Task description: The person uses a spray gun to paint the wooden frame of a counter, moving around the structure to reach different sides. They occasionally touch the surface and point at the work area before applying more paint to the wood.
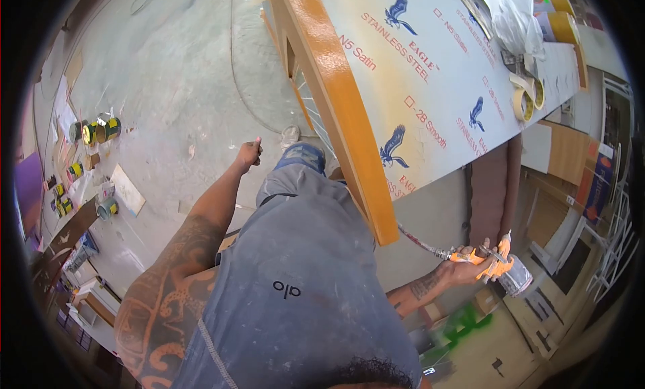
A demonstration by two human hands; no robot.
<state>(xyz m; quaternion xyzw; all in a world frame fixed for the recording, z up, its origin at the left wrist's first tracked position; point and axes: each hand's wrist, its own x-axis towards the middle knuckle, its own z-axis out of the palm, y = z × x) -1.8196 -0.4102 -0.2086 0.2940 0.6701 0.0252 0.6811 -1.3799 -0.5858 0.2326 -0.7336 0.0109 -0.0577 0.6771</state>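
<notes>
My right hand (474, 267) grips an orange spray gun (495, 259) out to the right. A paint-smeared cup (517, 277) is fixed to it and a stained hose (423, 245) runs from its near end. My left hand (250, 153) hangs over the floor with its fingers curled and its thumb up; nothing shows in it. Between my arms rises a glossy orange-brown wooden piece (346, 107), with slim bars visible behind its edge. It stands against a table covered in printed sheeting (443, 73). The spray gun is apart from the wood.
Tape rolls (523, 104), a plastic bag (516, 19) and cans (557, 27) sit on the sheeting. Several paint cans (102, 130) stand on the concrete floor (181, 73) at left. Boards (571, 154) and white metal frames (615, 241) are at right.
</notes>
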